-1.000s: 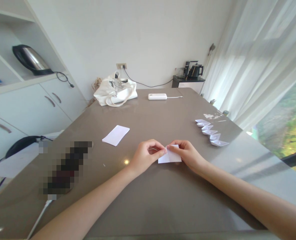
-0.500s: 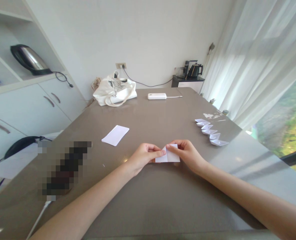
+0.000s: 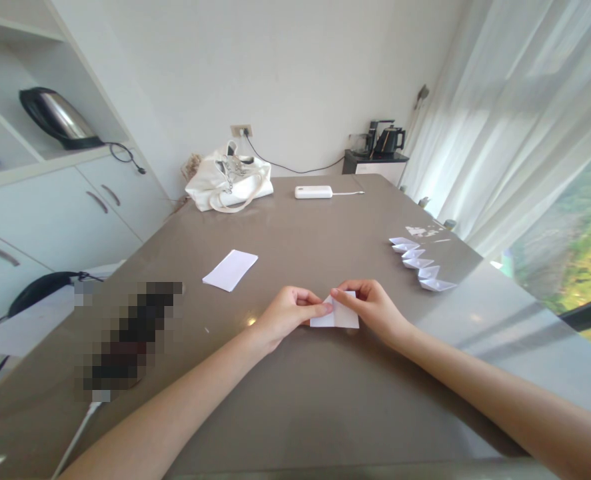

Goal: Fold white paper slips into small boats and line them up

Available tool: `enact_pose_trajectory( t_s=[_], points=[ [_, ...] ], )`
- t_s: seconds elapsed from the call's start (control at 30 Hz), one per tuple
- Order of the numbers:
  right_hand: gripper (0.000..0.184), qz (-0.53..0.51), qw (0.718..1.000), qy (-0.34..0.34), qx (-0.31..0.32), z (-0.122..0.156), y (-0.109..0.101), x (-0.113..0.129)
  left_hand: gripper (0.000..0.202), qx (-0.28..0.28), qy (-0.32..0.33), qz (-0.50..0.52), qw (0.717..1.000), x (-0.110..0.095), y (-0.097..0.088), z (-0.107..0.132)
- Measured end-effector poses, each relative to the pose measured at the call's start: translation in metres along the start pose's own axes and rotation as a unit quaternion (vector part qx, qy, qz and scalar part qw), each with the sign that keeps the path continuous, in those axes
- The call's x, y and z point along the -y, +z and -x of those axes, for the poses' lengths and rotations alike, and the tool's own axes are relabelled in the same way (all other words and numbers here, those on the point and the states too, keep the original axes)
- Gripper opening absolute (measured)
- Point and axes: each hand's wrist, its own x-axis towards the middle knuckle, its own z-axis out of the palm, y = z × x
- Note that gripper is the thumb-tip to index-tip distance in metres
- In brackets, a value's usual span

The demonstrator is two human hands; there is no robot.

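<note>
A small piece of folded white paper (image 3: 344,317) is held between my two hands near the middle of the table. My left hand (image 3: 289,316) pinches its left side, thumb on top and fingers behind. My right hand (image 3: 371,304) grips the upper right part, its thumb lying across the sheet close to the left thumb. One upper left corner slants down as a fold, and a crease runs down the middle. The fingers behind the paper are partly hidden.
A stack of white paper (image 3: 230,271) lies left of my hands. Several folded paper boats (image 3: 420,264) form a row on the right, with paper scraps (image 3: 422,231) beyond. Farther back are a white bag (image 3: 232,183) and a white power bank (image 3: 314,192). A blurred dark object (image 3: 130,340) sits left.
The paper has tilted slightly and its lower edge sits a little lower. Both hands keep their grip in nearly the same place.
</note>
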Motion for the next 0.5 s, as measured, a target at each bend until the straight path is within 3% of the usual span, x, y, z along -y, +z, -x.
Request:
enact_pose_trajectory(
  t_s=[0.5],
  points=[
    [0.035, 0.050, 0.999, -0.021, 0.002, -0.0012, -0.0007, 0.0014, 0.031, 0.002, 0.015, -0.017, 1.000, 0.0017, 0.0004, 0.0003]
  ],
)
